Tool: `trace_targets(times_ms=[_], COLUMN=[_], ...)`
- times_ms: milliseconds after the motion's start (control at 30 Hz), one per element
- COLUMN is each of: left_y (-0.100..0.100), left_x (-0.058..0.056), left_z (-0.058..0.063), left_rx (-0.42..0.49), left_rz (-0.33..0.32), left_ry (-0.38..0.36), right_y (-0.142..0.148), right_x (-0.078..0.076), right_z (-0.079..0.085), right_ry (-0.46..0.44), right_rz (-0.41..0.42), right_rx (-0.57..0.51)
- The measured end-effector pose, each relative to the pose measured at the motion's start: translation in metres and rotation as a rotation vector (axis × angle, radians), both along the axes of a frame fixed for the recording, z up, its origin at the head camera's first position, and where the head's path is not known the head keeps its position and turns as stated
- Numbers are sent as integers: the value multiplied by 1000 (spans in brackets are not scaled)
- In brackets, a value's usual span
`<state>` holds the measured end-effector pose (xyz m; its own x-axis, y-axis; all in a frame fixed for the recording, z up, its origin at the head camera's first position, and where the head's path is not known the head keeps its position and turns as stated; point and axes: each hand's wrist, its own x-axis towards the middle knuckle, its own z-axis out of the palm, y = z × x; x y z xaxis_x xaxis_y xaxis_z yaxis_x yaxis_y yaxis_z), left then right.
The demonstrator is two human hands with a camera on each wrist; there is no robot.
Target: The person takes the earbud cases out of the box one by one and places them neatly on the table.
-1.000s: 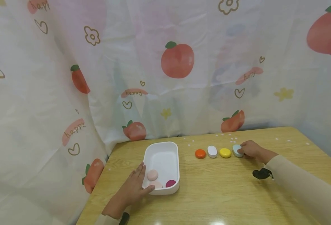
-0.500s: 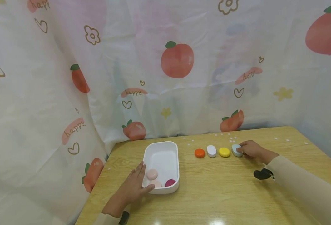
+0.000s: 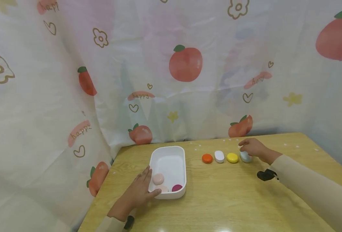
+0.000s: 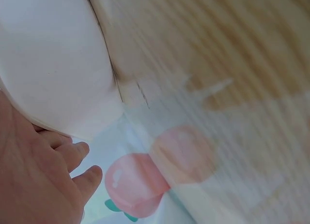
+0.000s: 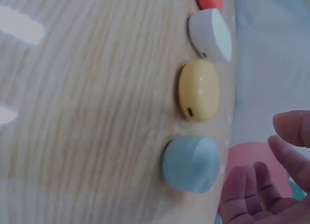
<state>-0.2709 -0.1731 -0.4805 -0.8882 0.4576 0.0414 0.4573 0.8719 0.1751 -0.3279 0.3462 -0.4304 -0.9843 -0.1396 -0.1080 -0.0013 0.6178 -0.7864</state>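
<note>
My left hand (image 3: 139, 190) rests on the near left corner of a white tray (image 3: 182, 174), its thumb at the near rim and fairly straight fingers along the left side. In the left wrist view those fingers (image 4: 72, 156) lie against the tray's wall (image 4: 58, 64). Over a light blue rounded case (image 3: 246, 157) hovers my right hand (image 3: 255, 149), partly covering it in the head view. The right wrist view shows the fingers (image 5: 235, 190) spread loosely, apart from the blue case (image 5: 191, 163) and holding nothing.
Left of the blue case stand a yellow case (image 3: 232, 158), a white case (image 3: 219, 156) and an orange case (image 3: 207, 158) in a row. Two pale pink discs (image 3: 158, 178) and a magenta one (image 3: 177, 188) lie in the tray. A printed curtain (image 3: 188, 106) hangs behind the table.
My right hand has let go of the light blue case and risen slightly up and left above it. The case stays in the row. The left hand keeps its place on the tray.
</note>
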Motion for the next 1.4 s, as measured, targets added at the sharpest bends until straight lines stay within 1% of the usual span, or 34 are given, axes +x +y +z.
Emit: trace_targets(times_ms=[167,333,567,800,933,1067,1167,1400], left_y=[1,1,0,1,1,2,2,0], left_x=[0,0,0,0,-1,-1,0,-1], left_z=[-1,-1,-1,-1,-1,0,1,-1], left_rx=[3,9,2,-4,-9,-7,-6,-15], left_rz=[9,3,5,8,5,3,3,-5], left_ry=[-21,-9,-5,-2,3,-5,-10,8], right_y=[-15,-32,-58,-79,-86,-93,-99,-115], right_x=[-6,-10,-16,-18,-19,-22,-25,-30], right_z=[11,17,18,19,21,20,16,4], right_ry=[38,38,9,32,22,11,6,-15], right_rz=[-1,8,37,46,65,66,78,159], right_rx=[29,-10,-36,-76,-117,-137,-141,-193])
